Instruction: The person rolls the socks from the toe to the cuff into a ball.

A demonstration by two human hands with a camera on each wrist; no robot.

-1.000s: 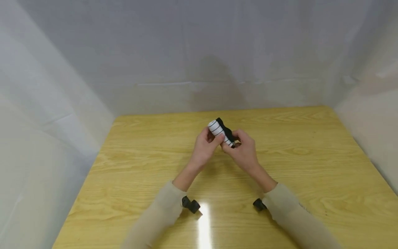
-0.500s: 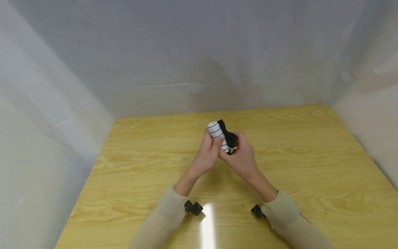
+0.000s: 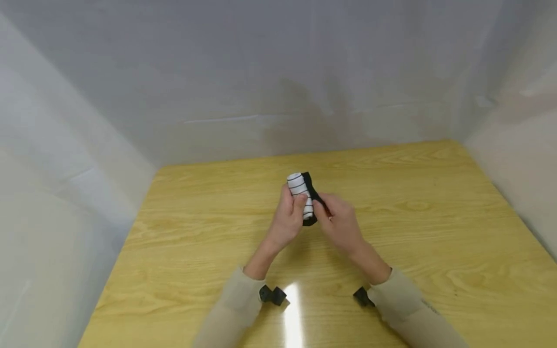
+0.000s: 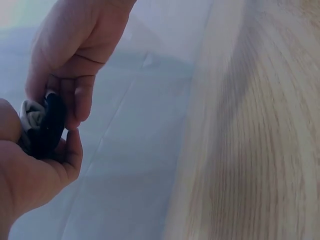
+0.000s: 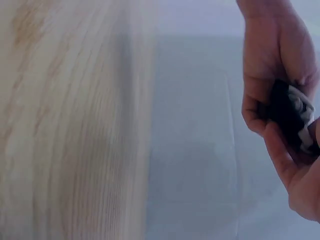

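Gripping rolled sock (image 3: 301,194), left hand (image 3: 287,223), right hand (image 3: 341,224)

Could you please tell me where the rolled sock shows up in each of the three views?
Head: the sock is at centre, held by both hands above the table.
Left wrist: sock at the left edge, between the hands.
Right wrist: sock at the right edge.
Shared landmark: the table's wood grain.

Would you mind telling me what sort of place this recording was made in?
Probably a staged recording booth rather than a home: a bare wooden table is enclosed on three sides by plain white sheeting, and the only item is a rolled striped sock held in both hands.
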